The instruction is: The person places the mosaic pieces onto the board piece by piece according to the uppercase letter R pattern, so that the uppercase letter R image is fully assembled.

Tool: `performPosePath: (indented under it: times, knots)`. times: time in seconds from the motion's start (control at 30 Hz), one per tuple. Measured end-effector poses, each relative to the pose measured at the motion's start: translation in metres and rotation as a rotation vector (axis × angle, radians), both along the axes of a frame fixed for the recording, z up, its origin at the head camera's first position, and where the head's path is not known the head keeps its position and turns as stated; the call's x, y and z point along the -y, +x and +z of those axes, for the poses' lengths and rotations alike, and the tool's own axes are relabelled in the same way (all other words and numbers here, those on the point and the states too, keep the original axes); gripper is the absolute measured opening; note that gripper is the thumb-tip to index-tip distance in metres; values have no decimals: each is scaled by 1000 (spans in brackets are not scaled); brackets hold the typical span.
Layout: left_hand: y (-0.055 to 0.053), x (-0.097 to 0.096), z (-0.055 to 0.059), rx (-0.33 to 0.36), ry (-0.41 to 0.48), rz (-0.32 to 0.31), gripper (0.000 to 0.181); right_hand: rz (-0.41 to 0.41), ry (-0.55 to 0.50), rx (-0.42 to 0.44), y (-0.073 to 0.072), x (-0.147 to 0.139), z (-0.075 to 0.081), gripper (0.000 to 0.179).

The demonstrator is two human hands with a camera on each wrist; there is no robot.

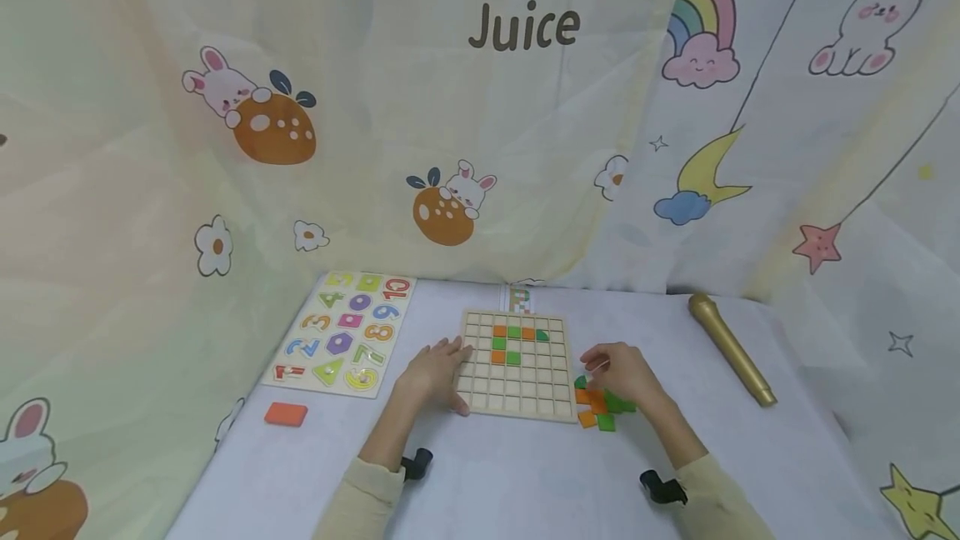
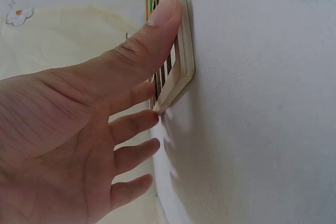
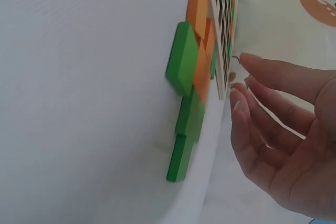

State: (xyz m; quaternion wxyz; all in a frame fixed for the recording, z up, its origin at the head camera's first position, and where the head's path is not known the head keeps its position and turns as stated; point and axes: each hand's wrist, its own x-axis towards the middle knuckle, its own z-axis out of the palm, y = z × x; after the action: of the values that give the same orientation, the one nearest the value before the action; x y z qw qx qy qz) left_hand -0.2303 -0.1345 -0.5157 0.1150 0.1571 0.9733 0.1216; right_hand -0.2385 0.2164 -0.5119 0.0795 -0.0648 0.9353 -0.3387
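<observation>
While brd [image 1: 519,375] holds tiles [image 1: 513,357], more pcs [image 1: 597,401] alongside

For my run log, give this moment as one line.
left hand: touching edge of wooden grid board | right hand: raised near loose orange and green tiles | board: partly filled

the grid board [image 1: 517,390] looks like smooth wood and the table cover [image 1: 525,477] like matt cloth.

Well above the fingers of the left hand [image 1: 435,373] and right hand [image 1: 622,370], the fabric backdrop [image 1: 525,107] reads "Juice" [image 1: 525,27]. Left of the left fingers, a number board [image 1: 321,335] shows 1–4 and 6–10; one corner figure [image 1: 339,279] is unclear.
</observation>
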Motion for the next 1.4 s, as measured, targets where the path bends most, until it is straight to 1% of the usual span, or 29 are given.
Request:
performPosePath:
  times: [0.13,0.27,0.4,0.57,0.73,0.83,1.03,1.3,1.4]
  knots:
    - [-1,-1,-2,1,-4,-4,112,5,58,28,6,-9,-6,29]
    - [-1,-1,-4,-1,-5,0,112,22,65,26,8,-17,-14,30]
    - [-2,-1,-4,5,-2,0,112,22,62,22,7,-20,-18,35]
    - [-3,-1,-4,13,-16,10,112,28,47,-17,5,-19,-17,36]
    - [-3,-1,-3,15,-14,-10,111,18,29,26,2,-22,-12,34]
    - [-3,-1,-2,16,-13,-13,112,22,15,39,-1,-25,-8,34]
    - [-3,-1,0,7,-20,-5,112,36,-4,11,-11,-28,-5,31]
    - [-1,0,1,13,-18,3,113,73,-109,-4,-26,-15,-5,31]
    - [-1,0,1,16,-18,7,112,58,-134,1,-30,-8,-6,32]
